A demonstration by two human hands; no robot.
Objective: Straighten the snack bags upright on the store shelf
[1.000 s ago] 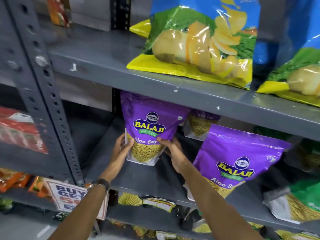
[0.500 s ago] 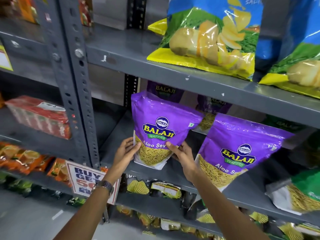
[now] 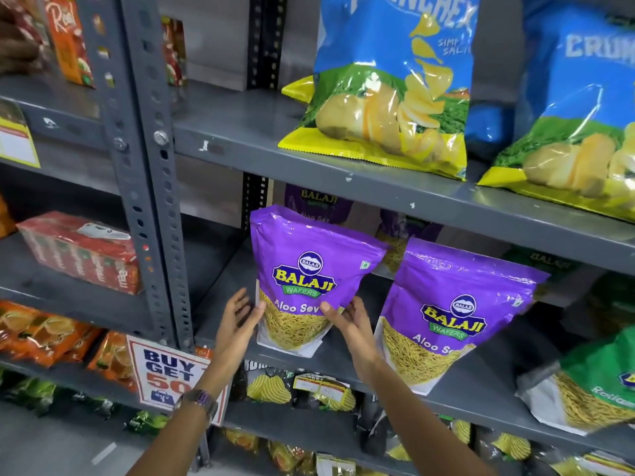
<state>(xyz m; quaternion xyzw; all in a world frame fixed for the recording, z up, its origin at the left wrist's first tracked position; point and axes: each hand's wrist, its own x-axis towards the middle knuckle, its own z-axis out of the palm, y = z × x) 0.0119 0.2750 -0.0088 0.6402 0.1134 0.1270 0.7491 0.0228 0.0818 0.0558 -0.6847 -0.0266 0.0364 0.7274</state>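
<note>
A purple Balaji Aloo Sev bag [image 3: 309, 269] stands upright near the left end of the grey middle shelf [image 3: 343, 367]. My left hand [image 3: 237, 321] holds its lower left edge, thumb against the side. My right hand [image 3: 354, 324] holds its lower right corner, thumb on the front. A second purple Aloo Sev bag [image 3: 453, 314] stands just to the right, leaning a little to the right. More purple bags [image 3: 318, 202] stand behind, partly hidden by the shelf above.
A green-and-white snack bag [image 3: 598, 389] lies tilted at the right of the same shelf. Two large blue chip bags [image 3: 391, 84] lean on the upper shelf. A perforated grey upright [image 3: 151, 187] borders the left. A "BUY GET" sign [image 3: 165, 372] hangs below.
The purple bag between my hands has come forward and a little right, out from under the upper shelf, and now stands more upright. Both hands stayed on its lower corners.
</note>
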